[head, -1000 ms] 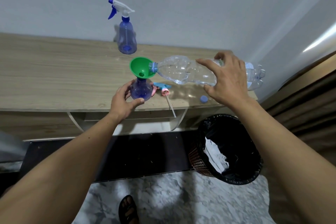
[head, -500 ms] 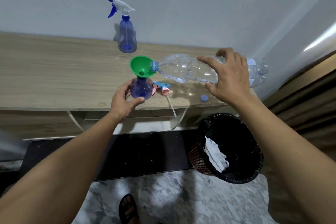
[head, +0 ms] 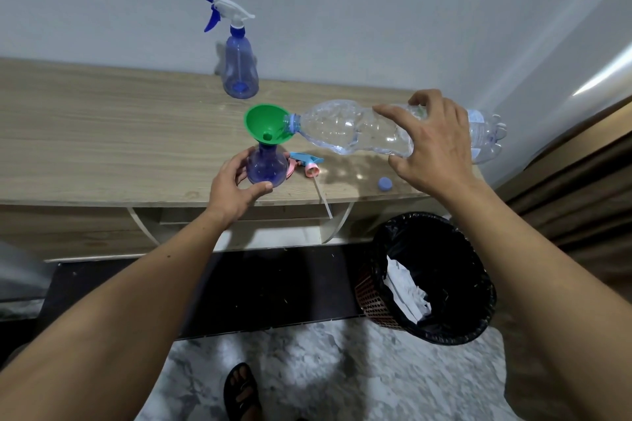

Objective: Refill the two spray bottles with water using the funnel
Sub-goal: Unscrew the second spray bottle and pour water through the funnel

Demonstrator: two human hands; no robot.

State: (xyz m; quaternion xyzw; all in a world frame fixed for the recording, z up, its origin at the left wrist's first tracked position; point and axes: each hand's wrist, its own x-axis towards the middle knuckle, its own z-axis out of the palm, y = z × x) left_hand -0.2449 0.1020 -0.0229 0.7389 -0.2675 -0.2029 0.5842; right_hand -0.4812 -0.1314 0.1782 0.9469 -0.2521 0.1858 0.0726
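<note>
A blue spray bottle without its head (head: 267, 167) stands near the front edge of the wooden counter (head: 102, 140), and my left hand (head: 236, 190) grips its base. A green funnel (head: 267, 125) sits in its neck. My right hand (head: 431, 143) holds a clear plastic water bottle (head: 355, 131) almost horizontal, its mouth resting over the funnel's rim. The removed pink and blue spray head (head: 307, 164) lies on the counter just right of the bottle, its dip tube pointing over the edge. A second blue spray bottle (head: 238, 68), with its white and blue head on, stands upright by the wall.
A small blue bottle cap (head: 385, 183) lies on the counter near the right end. Below it on the floor stands a bin with a black liner (head: 434, 277) holding white paper. A sandalled foot (head: 241, 390) shows on the marble floor.
My right hand has raised the back end of the water bottle slightly, keeping its mouth at the funnel. My left hand and the spray bottle have not moved.
</note>
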